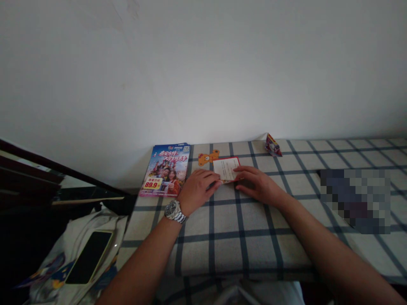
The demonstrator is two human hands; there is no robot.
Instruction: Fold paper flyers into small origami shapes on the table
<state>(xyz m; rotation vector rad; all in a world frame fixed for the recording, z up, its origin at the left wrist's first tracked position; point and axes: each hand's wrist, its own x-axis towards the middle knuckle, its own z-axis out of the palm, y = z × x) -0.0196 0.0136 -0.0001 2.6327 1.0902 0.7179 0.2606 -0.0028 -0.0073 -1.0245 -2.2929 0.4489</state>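
A small red-edged sheet of paper (pixel 225 166), pale with lines of print, lies on the checked tablecloth between my hands. Its lower left corner is held in the fingers of my left hand (pixel 201 186), which wears a metal watch (pixel 174 211). At the right edge, the bent thumb and fingers of my right hand (pixel 257 185) grip the same sheet. The lower edge is partly hidden by my fingertips. Just beyond the sheet, to the left, is an orange teddy bear cutout or print (pixel 208 157); whether it joins the paper I cannot tell.
Left of my hands lies a stack of colourful flyers (pixel 166 171). A folded, printed paper piece (pixel 272 145) stands near the wall. A blurred dark item (pixel 352 199) is at the right. Below the table's left side, a phone (pixel 90 257) rests on pale cloth.
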